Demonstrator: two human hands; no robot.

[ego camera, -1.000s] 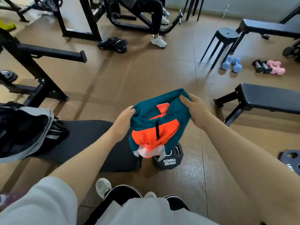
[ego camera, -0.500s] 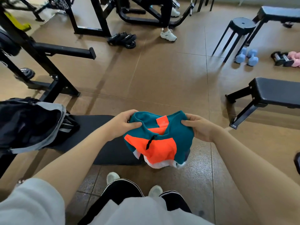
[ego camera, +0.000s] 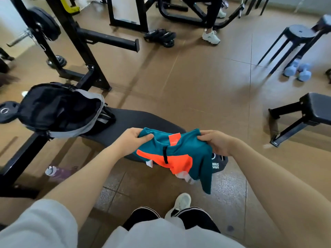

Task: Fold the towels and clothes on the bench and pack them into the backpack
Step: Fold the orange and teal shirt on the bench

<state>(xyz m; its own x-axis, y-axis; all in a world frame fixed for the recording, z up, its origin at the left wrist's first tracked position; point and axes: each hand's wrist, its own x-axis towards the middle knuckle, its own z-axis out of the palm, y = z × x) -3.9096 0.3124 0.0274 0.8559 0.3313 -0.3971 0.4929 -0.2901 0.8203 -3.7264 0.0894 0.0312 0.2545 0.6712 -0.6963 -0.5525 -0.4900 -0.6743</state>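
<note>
A folded teal and orange garment (ego camera: 186, 154) hangs between my two hands over the near end of the black bench (ego camera: 136, 122). My left hand (ego camera: 131, 140) grips its left top edge and my right hand (ego camera: 215, 143) grips its right top edge. A teal sleeve end dangles at the lower right. The black and grey backpack (ego camera: 59, 110) lies open on the left part of the bench, mouth facing me, about an arm's width left of the garment.
A purple water bottle (ego camera: 59, 173) lies on the floor under the bench. A black weight plate (ego camera: 219, 163) sits behind the garment. Another bench (ego camera: 311, 113) stands at right, a black stool (ego camera: 295, 38) and blue dumbbells (ego camera: 299, 71) beyond. A rack (ego camera: 75, 42) stands behind the backpack.
Both hands have lowered the garment and carried it left toward the bench. The view has swung left, so the backpack now shows in full.
</note>
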